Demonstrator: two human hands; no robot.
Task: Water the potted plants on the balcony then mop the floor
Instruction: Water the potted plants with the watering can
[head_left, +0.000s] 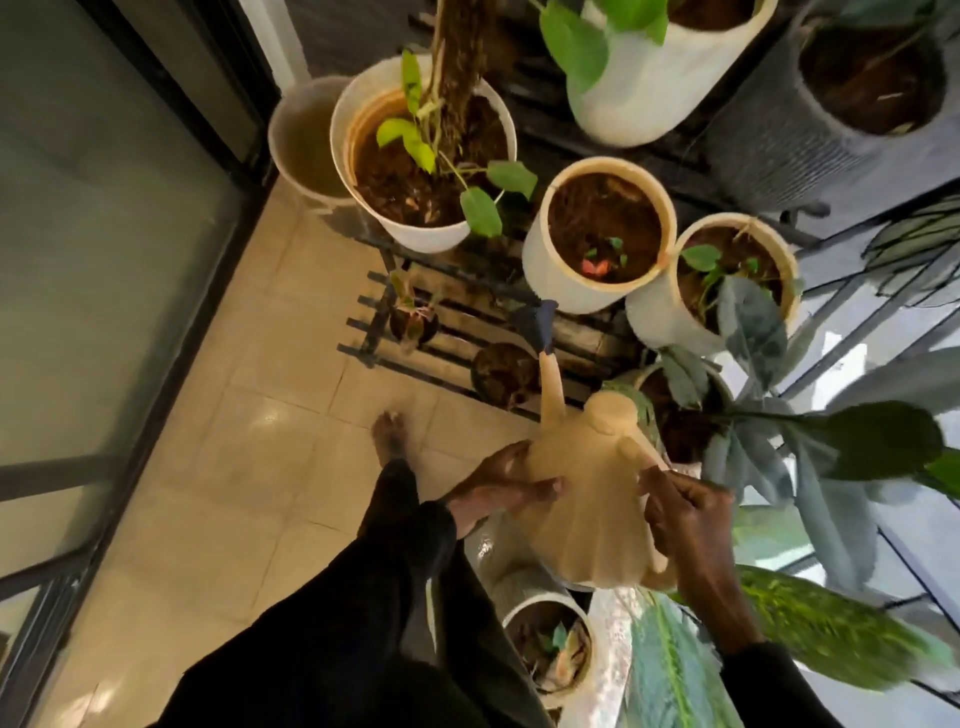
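Note:
I hold a cream watering can (587, 499) in both hands over the lower right of the view. My left hand (498, 486) supports its ribbed body from the left. My right hand (685, 514) grips the handle at the can's right side. The spout rises to a dark rose head (537, 323), which hovers just below a white pot (597, 234) with a tiny seedling. To the right of it stands another white pot (727, 280) with small green leaves. A large white pot (423, 156) with a staked vine stands at the left of the black metal rack (363, 332).
Two small dark pots (413, 322) (504, 371) sit on the rack's lower slats. More pots stand behind at the top: a white one (660, 78) and a grey ribbed one (831, 104). Big leaves (779, 447) crowd the right. My bare foot (389, 436) is on the beige tiles (218, 467). A glass door (93, 260) runs along the left.

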